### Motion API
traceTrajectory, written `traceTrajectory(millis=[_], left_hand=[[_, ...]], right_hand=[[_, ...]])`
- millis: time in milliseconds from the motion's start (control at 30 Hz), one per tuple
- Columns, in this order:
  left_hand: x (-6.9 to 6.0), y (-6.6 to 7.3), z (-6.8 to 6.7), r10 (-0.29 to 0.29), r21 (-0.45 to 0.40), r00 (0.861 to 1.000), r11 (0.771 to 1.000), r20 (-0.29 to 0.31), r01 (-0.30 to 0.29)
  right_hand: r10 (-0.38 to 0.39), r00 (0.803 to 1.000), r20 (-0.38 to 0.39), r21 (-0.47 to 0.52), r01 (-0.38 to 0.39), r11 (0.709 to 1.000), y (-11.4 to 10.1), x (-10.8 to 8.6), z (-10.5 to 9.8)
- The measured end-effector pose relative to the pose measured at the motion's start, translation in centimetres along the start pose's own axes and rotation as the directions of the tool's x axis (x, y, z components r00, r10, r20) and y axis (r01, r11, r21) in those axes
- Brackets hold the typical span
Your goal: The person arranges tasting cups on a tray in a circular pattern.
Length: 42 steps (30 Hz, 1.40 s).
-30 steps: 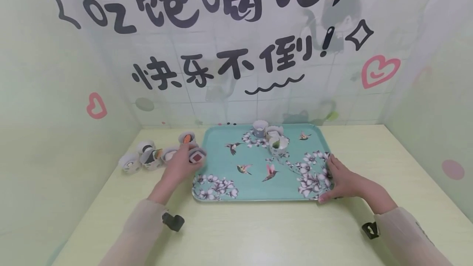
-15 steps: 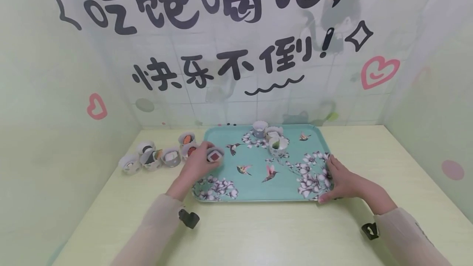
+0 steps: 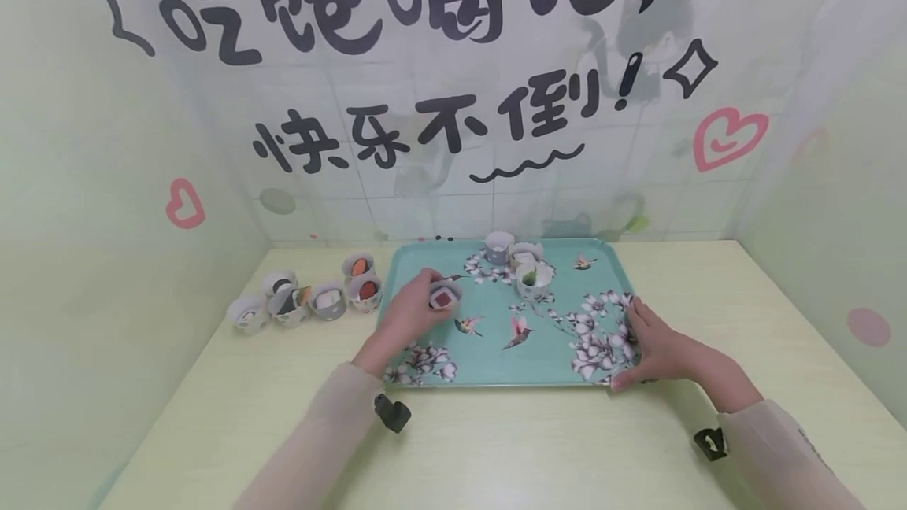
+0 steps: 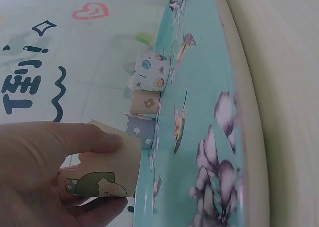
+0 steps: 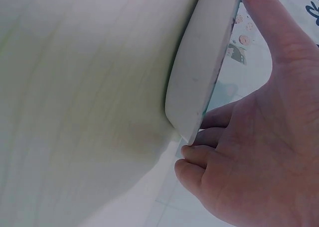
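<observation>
My left hand (image 3: 405,312) holds a small paper baking cup (image 3: 443,299) with a dark red square in it, over the left part of the turquoise tray (image 3: 489,368). In the left wrist view, thumb and fingers pinch this cup (image 4: 114,162), whose side bears a cartoon print. Three more paper cups (image 3: 533,280) stand close together toward the tray's back, one with something green inside. My right hand (image 3: 662,346) grips the tray's front right corner. Up close, its fingers (image 5: 192,172) bend against the tray's rim (image 5: 199,82).
Several filled paper cups (image 3: 328,301) stand on the pale wooden table (image 3: 510,447) left of the tray, two of them (image 3: 364,293) close to its left edge. A printed backdrop (image 3: 453,171) rises right behind the tray, and pale side panels flank the table.
My left hand has carried the cup with the red square rightward, from beside the tray's left edge to over the tray. The right hand and the tray stay put.
</observation>
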<state>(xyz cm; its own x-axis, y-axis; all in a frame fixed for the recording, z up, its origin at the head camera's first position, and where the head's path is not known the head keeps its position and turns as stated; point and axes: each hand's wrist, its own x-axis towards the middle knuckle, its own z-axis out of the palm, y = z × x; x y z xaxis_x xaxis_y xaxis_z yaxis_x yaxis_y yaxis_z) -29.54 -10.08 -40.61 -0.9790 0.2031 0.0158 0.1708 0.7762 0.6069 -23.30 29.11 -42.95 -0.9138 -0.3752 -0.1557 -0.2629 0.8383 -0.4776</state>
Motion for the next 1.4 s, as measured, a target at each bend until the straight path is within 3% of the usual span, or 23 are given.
traceTrajectory(millis=[167,400,833,1000,1400], left_hand=[[0.7,1.2,0.6,-0.001,-0.007,1.000,1.000,0.021,0.001],[1.8,2.7,1.7,0.038,0.026,0.999,0.999,0.038,-0.039],[3.2,5.6,4.4,0.100,0.006,0.989,0.995,0.112,-0.101],[3.7,6.2,5.6,0.129,-0.020,0.983,0.992,0.131,-0.128],[4.3,6.2,7.3,0.093,-0.032,0.983,0.996,0.159,-0.089]], right_hand=[[0.002,1.000,0.001,0.000,-0.002,1.000,0.0,0.0,0.0],[0.006,1.000,0.003,0.007,-0.006,1.000,0.0,0.1,-0.3],[0.016,1.000,0.003,0.023,-0.016,1.000,-0.1,0.0,-0.3],[0.019,1.000,0.003,0.013,-0.019,1.000,0.0,0.0,-0.3],[0.010,1.000,0.007,0.029,-0.010,1.000,0.2,0.1,0.1]])
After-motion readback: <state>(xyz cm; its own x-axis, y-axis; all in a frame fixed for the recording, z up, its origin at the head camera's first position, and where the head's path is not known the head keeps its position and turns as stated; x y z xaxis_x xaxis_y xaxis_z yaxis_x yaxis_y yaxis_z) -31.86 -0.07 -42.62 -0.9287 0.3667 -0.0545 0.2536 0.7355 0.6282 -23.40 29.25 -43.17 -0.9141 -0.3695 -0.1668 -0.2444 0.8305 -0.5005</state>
